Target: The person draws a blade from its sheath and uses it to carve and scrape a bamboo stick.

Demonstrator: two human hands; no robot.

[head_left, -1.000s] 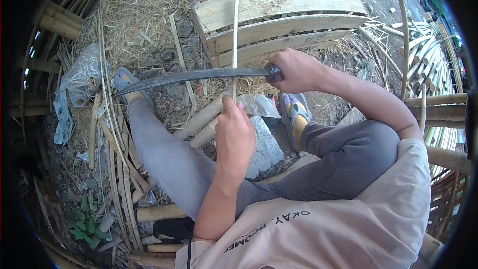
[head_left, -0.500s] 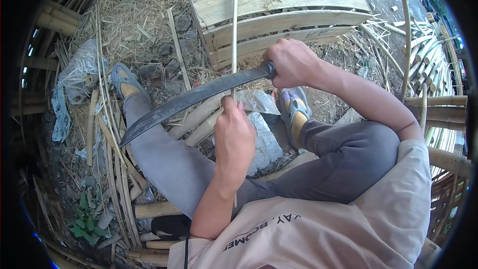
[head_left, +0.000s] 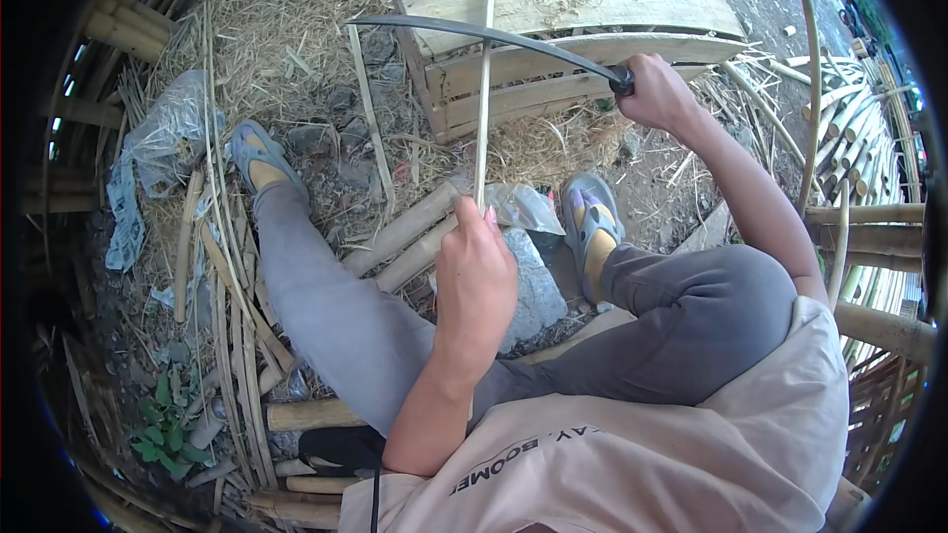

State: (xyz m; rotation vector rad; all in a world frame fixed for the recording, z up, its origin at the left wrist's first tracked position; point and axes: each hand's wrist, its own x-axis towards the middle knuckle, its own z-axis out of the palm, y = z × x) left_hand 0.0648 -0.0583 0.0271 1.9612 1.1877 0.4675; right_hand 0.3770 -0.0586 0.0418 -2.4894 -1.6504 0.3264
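My left hand [head_left: 476,281] is closed around a thin pale bamboo strip [head_left: 484,123], which sticks up and away from me past the fist. In my right hand [head_left: 654,91], farther forward and to the right, is the dark handle of a machete [head_left: 533,45]. Its long curved blade reaches left across the upper part of the strip, edge-on to my view. Blade and strip cross near the strip's far end; whether they touch I cannot tell. Below the left fist sits a grey stone block [head_left: 533,291], beside a clear plastic bag [head_left: 523,207].
A slatted wooden pallet [head_left: 583,5] lies in front of me. Straw and shavings [head_left: 286,30] cover the ground at left. Bamboo poles [head_left: 859,128] are stacked at right, and long strips [head_left: 237,375] lie by my left leg. A plastic bag [head_left: 168,138] rests at far left.
My right hand has moved forward and to the right, carrying the machete toward the strip's far end. The blade has turned from showing its flat side to edge-on. My left hand still grips the strip.
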